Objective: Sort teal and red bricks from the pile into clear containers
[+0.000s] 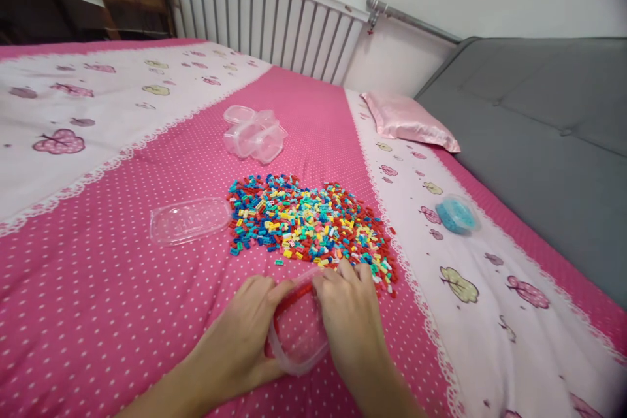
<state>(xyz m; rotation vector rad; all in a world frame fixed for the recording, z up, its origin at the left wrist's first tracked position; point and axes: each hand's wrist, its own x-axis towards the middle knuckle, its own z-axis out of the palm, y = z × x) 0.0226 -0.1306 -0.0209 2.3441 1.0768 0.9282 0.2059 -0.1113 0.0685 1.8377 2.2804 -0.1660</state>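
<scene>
A clear plastic container (pixel 300 362) sits between my hands at the near side of the bed. My left hand (pixel 249 323) is closed around its left side, the thumb low near the front rim and the fingers at the far edge. Along the right rim, my right hand (pixel 347 304) is closed with its fingers curled over the far right corner; its fingertips are partly hidden. Red shows along the container's far inner side, but I cannot tell what it is. Just beyond my hands spreads a pile of small colourful plastic building bricks (pixel 304 215).
A clear lid (pixel 191 221) lies left of the pile. Several clear containers (pixel 255 137) are stacked behind it. On the right stands a container of blue pieces (pixel 457 214). A pink pillow (pixel 409 121) rests near the grey headboard (pixel 539 130); a white radiator (pixel 264 10) lines the wall.
</scene>
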